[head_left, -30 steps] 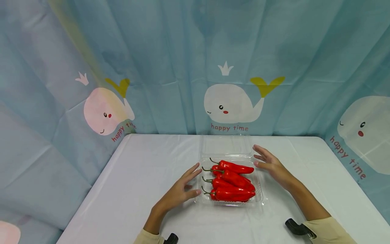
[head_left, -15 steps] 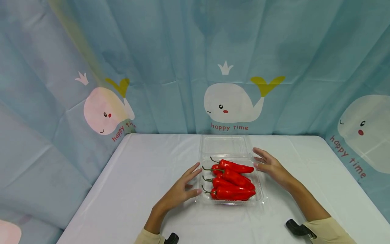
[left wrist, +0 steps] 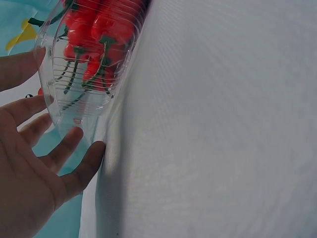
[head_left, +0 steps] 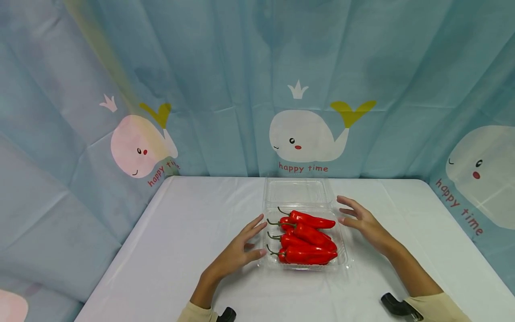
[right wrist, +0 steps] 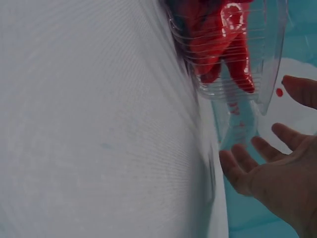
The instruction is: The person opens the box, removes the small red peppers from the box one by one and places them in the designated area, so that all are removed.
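A clear plastic clamshell container [head_left: 342, 250] stands on the table with several red peppers [head_left: 310, 239] piled in it, their green stems pointing left. Its lid [head_left: 297, 192] lies folded back toward the curtain. My left hand [head_left: 237, 252] is at the container's left side, fingers spread; in the left wrist view the thumb and a finger of that hand [left wrist: 34, 168] meet or nearly meet the rim. At the right side, my right hand [head_left: 364, 223] is held with fingers extended and apart. The right wrist view has a small gap between that hand [right wrist: 277, 163] and the container wall [right wrist: 272, 59].
A white cloth covers the table [head_left: 193, 214]. Behind it hangs a blue curtain [head_left: 225, 89] printed with whales. Black wrist devices sit at both cuffs, the right one [head_left: 396, 306] near the table's front.
My right hand has shifted slightly right, away from the container. The left hand, the peppers and the container have stayed where they were.
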The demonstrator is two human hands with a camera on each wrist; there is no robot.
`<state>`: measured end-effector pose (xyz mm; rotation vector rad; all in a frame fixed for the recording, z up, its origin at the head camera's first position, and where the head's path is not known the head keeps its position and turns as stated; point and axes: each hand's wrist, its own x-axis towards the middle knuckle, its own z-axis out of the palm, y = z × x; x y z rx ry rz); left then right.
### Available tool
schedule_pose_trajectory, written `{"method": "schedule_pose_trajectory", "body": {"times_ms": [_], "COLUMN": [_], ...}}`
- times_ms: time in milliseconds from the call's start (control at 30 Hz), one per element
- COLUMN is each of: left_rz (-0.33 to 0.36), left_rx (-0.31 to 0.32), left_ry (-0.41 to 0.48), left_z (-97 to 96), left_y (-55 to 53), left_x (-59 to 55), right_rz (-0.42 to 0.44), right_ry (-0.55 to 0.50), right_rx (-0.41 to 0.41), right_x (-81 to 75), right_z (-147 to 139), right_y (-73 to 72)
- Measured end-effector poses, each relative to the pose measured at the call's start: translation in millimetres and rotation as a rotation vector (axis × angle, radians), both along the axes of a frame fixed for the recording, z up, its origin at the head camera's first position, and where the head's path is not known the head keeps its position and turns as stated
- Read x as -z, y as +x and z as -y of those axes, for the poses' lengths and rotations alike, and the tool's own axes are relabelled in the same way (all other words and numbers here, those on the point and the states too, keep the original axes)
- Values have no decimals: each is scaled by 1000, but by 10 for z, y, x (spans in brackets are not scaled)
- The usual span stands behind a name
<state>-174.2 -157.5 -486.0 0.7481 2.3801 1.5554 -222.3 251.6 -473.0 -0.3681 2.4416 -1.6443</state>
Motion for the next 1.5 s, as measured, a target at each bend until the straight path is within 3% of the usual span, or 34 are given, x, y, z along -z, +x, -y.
{"method": "schedule_pose_trajectory", "body": {"times_ms": [400,1000,1500], "left_rz": [11,7,5], "left_rx": [-2,4,-1], "left_ry": [2,4,-4], "left_z": [-2,2,-1], "left_y": [4,-5,-9], "left_x": [-1,7,12], "right_rz": [-110,-201,-247], "right_ry": [-8,-56,-24], "right_rx": [2,-38,-64], "right_x": [-114,-358,-405], "right_z": [31,246,428], "right_y": [74,247,365]}}
